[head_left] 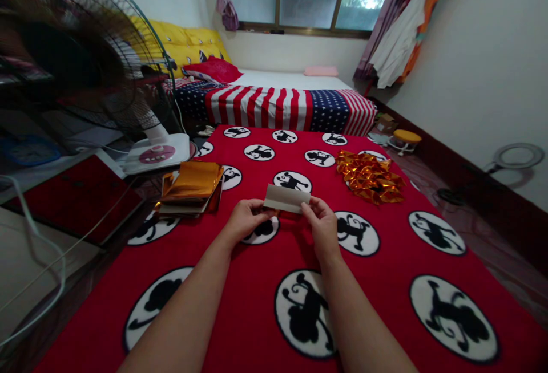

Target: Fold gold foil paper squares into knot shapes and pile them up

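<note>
A folded sheet of paper [286, 198], pale on the face toward me, is stretched between my two hands above the red cloth. My left hand [247, 219] pinches its left end, thumb in front. At the right end, the thumb and fingers of my right hand [320, 220] close on it too. To the left lies a stack of gold foil paper sheets [190, 186], some showing a pale backing. On the right sits a heap of folded shiny gold-orange foil pieces [369, 177].
The red cloth [377, 316] with monkey prints covers the surface before me. A fan [85, 48] stands close at the left, its base [160, 153] beside the stack. Beyond is a bed with a striped, starred cover [274, 105]. A yellow stool [406, 136] stands right.
</note>
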{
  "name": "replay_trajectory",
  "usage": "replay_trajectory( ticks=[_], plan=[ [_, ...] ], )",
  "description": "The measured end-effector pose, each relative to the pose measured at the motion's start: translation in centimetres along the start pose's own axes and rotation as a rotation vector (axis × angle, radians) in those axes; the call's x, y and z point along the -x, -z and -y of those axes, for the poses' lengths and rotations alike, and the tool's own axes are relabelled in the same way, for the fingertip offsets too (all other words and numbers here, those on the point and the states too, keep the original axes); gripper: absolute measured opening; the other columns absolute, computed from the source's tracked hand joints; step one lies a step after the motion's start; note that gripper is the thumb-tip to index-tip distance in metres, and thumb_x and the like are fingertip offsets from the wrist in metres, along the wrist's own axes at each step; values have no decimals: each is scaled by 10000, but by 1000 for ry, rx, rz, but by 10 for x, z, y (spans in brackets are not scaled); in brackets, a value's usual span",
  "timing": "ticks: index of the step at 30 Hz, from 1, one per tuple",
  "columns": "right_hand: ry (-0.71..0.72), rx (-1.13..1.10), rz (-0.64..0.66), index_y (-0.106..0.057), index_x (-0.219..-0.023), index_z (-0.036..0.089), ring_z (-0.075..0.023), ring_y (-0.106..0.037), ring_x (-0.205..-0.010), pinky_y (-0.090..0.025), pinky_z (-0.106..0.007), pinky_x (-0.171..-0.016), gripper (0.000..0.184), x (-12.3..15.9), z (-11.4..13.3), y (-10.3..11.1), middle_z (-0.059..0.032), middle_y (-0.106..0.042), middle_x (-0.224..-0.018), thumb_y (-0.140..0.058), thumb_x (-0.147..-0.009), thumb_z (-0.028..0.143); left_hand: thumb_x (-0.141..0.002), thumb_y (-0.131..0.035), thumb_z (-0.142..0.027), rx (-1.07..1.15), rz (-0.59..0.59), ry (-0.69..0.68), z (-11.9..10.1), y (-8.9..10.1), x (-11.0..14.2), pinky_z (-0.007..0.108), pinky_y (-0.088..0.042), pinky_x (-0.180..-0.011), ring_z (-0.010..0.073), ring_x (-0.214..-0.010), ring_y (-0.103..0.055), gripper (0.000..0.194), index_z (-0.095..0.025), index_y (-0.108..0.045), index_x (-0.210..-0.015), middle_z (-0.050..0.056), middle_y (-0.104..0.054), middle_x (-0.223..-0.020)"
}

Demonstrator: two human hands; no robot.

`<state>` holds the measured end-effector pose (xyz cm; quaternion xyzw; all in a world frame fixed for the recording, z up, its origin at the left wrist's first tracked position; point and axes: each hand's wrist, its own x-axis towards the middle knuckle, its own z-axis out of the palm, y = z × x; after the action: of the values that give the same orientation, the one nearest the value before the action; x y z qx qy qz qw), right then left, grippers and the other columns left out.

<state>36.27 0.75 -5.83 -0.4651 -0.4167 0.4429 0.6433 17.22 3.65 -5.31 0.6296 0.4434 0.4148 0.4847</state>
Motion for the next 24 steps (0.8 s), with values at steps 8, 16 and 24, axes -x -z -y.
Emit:
replay_trajectory(
  ticks=[8, 16, 24],
  plan=[
    [-14, 2, 74, -686, -863, 191, -157, -638, -732, -498, -274, -710, 203, 2, -1, 1, -7, -706, -803, -697, -751, 361, -673, -775, -370, 158, 6, 24, -4, -4, 2, 245, -502, -699, 171, -743, -664, 377, -126, -744, -958, 53, -751, -859],
    [-46, 61, 107, -679, -808, 175, -162, -625, -707, -483, -267, -688, 223, 3, 2, -1, -1, -703, -763, -770, -640, 291, -645, -796, -418, 234, -64, 84, -5, -6, 3, 208, -487, -556, 151, -657, -639, 429, -107, -731, -933, 57, -734, -785],
    [-65, 218, 234, -657, -699, 165, -130, -527, -569, -408, -234, -554, 194, 6, 6, 0, 30, -600, -605, -714, -695, 350, -585, -823, -433, 270, -65, 157, -9, -14, 6, 254, -525, -584, 172, -653, -654, 506, -93, -713, -944, 62, -735, -798]
  ],
)
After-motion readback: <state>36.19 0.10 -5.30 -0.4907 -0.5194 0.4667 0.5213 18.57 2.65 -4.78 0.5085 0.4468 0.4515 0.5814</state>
